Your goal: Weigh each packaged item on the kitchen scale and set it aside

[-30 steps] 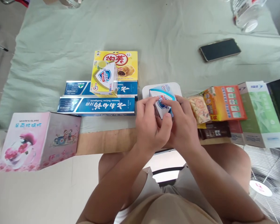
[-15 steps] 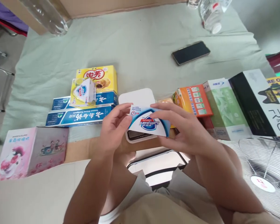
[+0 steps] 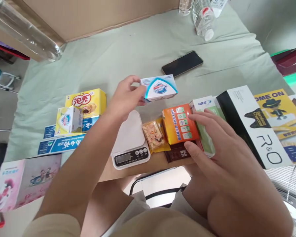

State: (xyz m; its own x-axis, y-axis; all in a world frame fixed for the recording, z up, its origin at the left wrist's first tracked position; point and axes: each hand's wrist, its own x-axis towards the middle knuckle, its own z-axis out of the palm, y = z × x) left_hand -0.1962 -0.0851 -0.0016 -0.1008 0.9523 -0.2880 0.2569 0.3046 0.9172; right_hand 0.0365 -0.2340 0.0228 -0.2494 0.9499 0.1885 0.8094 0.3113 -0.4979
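My left hand (image 3: 128, 95) grips the left end of a white and blue Safeguard soap box (image 3: 160, 88), held up beyond the kitchen scale. Beneath that arm lies the white scale (image 3: 132, 131), with its display and buttons at the near edge and nothing on the part of its plate that shows. My right hand (image 3: 217, 148) is open, fingers spread, just at the right side of an orange box (image 3: 180, 123). A wrapped snack (image 3: 153, 134) lies between the scale and that box, and a dark brown packet (image 3: 176, 154) sticks out in front.
Toothpaste boxes (image 3: 61, 144), a yellow puff box (image 3: 95, 100) and a yellow soap box (image 3: 69, 120) are stacked at left, near a pink box (image 3: 7, 184). Rightward stand a green box (image 3: 204, 131) and a black-and-white box (image 3: 256, 128). A phone (image 3: 182, 63) and bottle (image 3: 203, 19) lie farther back.
The soap box went from both hands over the scale to my left hand alone, farther out and to the right. My right hand let go and moved right. The camera view shifted.
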